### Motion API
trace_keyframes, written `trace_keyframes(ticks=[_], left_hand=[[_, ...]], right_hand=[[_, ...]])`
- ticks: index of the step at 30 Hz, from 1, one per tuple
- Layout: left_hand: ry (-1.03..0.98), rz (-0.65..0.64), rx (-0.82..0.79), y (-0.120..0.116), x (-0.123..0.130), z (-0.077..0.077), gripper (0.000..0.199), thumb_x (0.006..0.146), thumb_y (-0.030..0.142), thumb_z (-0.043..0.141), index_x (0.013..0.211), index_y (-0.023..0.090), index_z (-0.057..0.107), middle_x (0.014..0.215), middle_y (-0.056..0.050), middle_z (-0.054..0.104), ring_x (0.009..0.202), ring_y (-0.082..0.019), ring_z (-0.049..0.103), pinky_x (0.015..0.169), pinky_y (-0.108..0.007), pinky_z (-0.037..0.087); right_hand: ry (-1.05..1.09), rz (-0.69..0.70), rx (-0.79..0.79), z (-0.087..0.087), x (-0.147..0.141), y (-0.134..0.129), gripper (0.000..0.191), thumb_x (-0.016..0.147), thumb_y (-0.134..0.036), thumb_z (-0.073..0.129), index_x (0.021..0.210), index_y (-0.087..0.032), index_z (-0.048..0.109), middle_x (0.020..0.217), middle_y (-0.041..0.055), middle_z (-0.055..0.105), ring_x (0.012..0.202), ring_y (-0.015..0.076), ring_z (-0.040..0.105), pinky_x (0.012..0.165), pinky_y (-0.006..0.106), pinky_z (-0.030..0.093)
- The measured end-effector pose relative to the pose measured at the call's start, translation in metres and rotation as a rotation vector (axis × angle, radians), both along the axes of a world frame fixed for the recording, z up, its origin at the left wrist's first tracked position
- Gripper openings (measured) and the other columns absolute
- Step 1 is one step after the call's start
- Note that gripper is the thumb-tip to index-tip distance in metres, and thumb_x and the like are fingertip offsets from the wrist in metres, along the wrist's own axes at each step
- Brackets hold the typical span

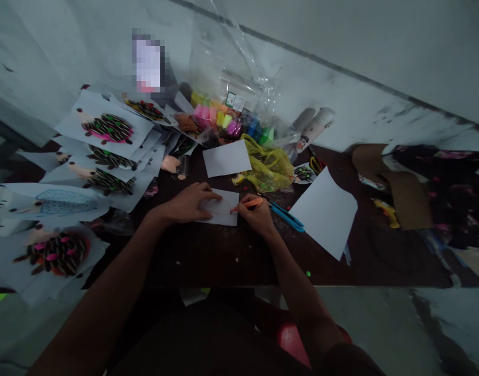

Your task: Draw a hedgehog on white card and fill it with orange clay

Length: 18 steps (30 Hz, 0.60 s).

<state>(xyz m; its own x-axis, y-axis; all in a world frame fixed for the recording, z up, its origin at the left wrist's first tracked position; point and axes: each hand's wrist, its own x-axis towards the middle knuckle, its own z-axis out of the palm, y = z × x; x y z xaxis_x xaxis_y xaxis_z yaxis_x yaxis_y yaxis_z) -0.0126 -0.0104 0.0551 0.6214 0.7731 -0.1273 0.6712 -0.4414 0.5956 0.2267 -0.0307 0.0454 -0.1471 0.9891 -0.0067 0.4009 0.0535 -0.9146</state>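
Observation:
My right hand [258, 215] grips an orange marker [253, 203], its tip at the right part of a small white sheet of paper [228, 219]. A thin reddish curved outline is drawn on that sheet. My left hand [194, 202] lies on the sheet's left side, fingers spread, thumb and forefinger apart around the outline. Just right of my right hand lie blue pens or scissors-like blue tools [288, 216], whose exact kind is unclear. Behind the sheet is another blank white paper [227, 159].
Hedgehog pictures on paper [106, 128] pile up at the left. A clear bag of coloured clay [227, 117] and a yellow plastic bag [268, 164] stand at the back. A larger white sheet [325, 211] lies right, beyond it brown card [409, 201] and a yellow tool [387, 212].

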Motion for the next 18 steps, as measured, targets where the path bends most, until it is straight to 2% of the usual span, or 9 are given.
trace_keyframes(ticks=[11, 18], left_hand=[[-0.013, -0.003, 0.004, 0.0010, -0.0023, -0.0037, 0.056, 0.076, 0.035, 0.066, 0.131, 0.026, 0.066, 0.117, -0.009, 0.058, 0.109, -0.029, 0.054, 0.096, -0.040, 0.042], [-0.029, 0.011, 0.004, -0.0007, -0.0021, -0.0034, 0.055, 0.077, 0.035, 0.067, 0.131, 0.024, 0.065, 0.117, -0.009, 0.058, 0.110, -0.029, 0.054, 0.097, -0.039, 0.042]], right_hand=[[-0.031, 0.027, -0.023, 0.0034, 0.0026, -0.0003, 0.015, 0.069, -0.030, 0.063, 0.060, -0.020, 0.058, 0.055, -0.0036, 0.053, 0.052, 0.0093, 0.043, 0.049, 0.022, 0.031], [0.037, -0.030, -0.020, 0.0025, 0.0092, 0.0004, 0.013, 0.069, -0.030, 0.059, 0.061, -0.021, 0.054, 0.055, -0.0035, 0.053, 0.052, 0.0103, 0.043, 0.051, 0.023, 0.033]])
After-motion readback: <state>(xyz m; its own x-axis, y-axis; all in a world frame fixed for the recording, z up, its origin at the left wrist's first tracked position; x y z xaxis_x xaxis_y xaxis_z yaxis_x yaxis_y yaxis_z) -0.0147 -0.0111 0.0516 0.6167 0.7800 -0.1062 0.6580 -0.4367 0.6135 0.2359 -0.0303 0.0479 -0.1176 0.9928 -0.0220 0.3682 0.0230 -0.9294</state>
